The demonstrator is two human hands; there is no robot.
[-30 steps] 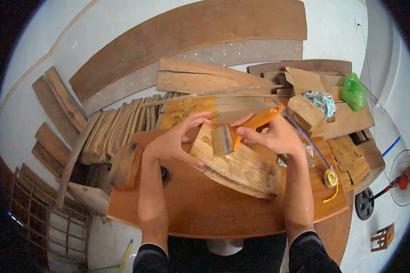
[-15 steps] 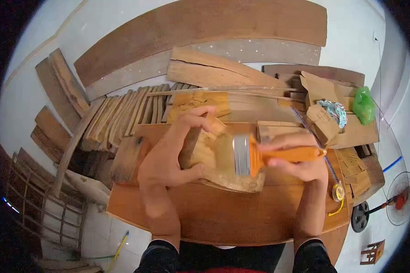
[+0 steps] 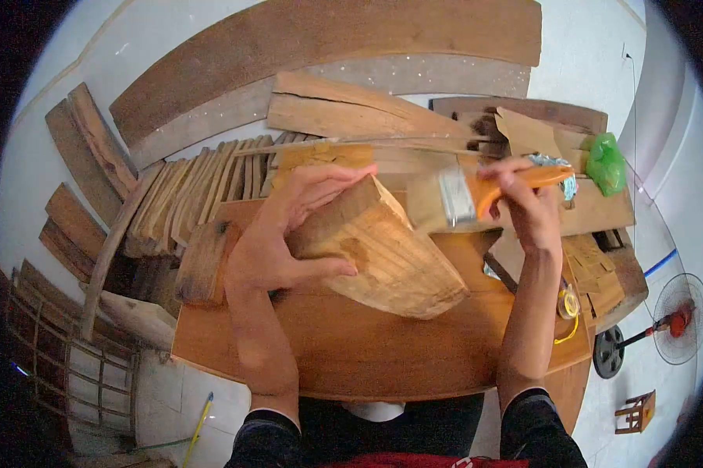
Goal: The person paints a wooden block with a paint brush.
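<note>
The round brown table (image 3: 351, 359) is sitting closest, smooth and shiny. Just above it, the left hand (image 3: 269, 249) is holding the wood block (image 3: 390, 257), its grip closed around the thick end, with the thumb under and the fingers on top. The block is pale, rough and shaped like a wedge, and it is now tipping up more than a moment ago. The right hand (image 3: 527, 207) is keeping its grip closed on the orange handle of the brush (image 3: 453, 199). The brush has swung up beside the block's top corner, so its flat bristles are no longer lying on the wide face. Farther back, long curved planks (image 3: 328, 39) and thin slats (image 3: 203, 195) are lying on the pale floor.
</note>
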